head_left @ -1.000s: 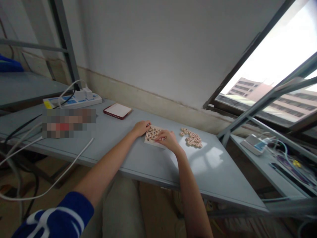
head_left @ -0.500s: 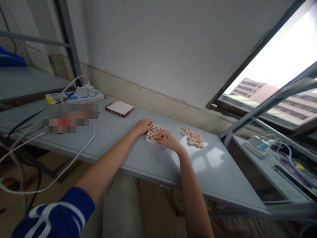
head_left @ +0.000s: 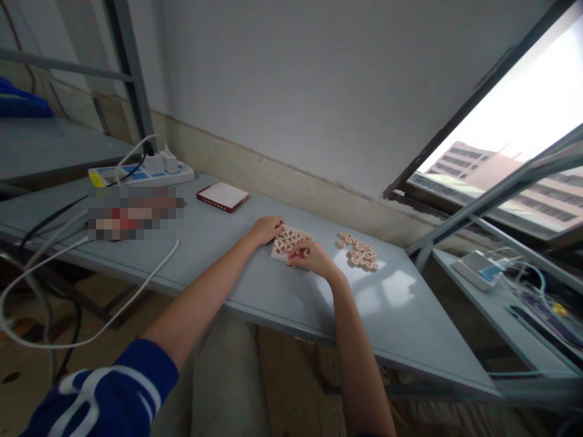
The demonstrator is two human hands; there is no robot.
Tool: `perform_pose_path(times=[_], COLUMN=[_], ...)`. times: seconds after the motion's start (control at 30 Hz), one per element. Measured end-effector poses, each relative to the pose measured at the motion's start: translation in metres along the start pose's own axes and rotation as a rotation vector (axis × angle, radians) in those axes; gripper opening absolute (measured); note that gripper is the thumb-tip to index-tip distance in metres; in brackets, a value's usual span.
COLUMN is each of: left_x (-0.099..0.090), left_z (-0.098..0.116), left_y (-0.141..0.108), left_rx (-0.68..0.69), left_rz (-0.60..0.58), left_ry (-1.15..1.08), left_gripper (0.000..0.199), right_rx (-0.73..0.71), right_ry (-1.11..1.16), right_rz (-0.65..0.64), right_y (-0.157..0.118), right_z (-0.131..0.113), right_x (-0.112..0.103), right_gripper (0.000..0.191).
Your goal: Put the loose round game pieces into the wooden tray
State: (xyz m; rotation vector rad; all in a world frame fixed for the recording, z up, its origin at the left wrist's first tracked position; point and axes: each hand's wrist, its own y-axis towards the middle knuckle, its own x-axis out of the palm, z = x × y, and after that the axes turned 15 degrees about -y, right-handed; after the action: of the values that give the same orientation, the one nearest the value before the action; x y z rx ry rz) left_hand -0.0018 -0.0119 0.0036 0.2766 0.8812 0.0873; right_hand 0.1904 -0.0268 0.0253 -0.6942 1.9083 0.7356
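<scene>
A shallow pale tray (head_left: pixel 279 252) lies on the table, holding several round wooden Chinese chess pieces (head_left: pixel 283 238) with dark characters. My left hand (head_left: pixel 266 230) is at the tray's far left corner, its fingers curled over the edge. Over the tray's near right part is my right hand (head_left: pixel 310 258), with thumb and fingers pinched together low at the near side. What its fingertips hold, if anything, is too small to make out, and the hand hides some of the pieces. To the right, more round pieces (head_left: pixel 363 255) lie in a loose cluster on the tabletop.
A flat dark-red box with a white top (head_left: pixel 223 196) lies toward the wall. At the left are a power strip (head_left: pixel 177 176) with plugs, a blurred-out object (head_left: pixel 132 215) and a looping white cable (head_left: pixel 159 265). Metal bars (head_left: pixel 437 233) stand by the window at right.
The view has shifted slightly. My right hand has moved a little toward the near side of the tray, its fingers still drawn together. My left hand stays at the corner.
</scene>
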Motion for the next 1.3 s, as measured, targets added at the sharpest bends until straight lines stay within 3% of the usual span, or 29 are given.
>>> perform_pose_path(times=[0.2,0.43,1.0,1.3], left_x=[0.0008,-0.0010,0.0012,0.0024], left_z=[-0.0009,0.0004,-0.0015,-0.0015], left_y=[0.0001,-0.0011,0.0008,0.0007], left_rx=[0.000,0.000,0.007,0.012], left_rz=[0.005,-0.004,-0.003,-0.003], left_ry=[-0.004,-0.007,0.015,0.044], left_gripper=[0.029,0.029,0.029,0.030], right_rx=[0.027,0.050,0.062,0.000], right_ry=[0.033,0.034,0.084,0.064], right_rz=[0.013,0.048,-0.011,-0.026], right_y=[-0.0011,-0.0005,-0.0003,-0.0006], right_z=[-0.0028,0.0011,0.0018,-0.0010], right_x=[-0.0032,-0.0013,-0.0028,-0.0029], right_gripper=[0.012,0.019,0.017,0.015])
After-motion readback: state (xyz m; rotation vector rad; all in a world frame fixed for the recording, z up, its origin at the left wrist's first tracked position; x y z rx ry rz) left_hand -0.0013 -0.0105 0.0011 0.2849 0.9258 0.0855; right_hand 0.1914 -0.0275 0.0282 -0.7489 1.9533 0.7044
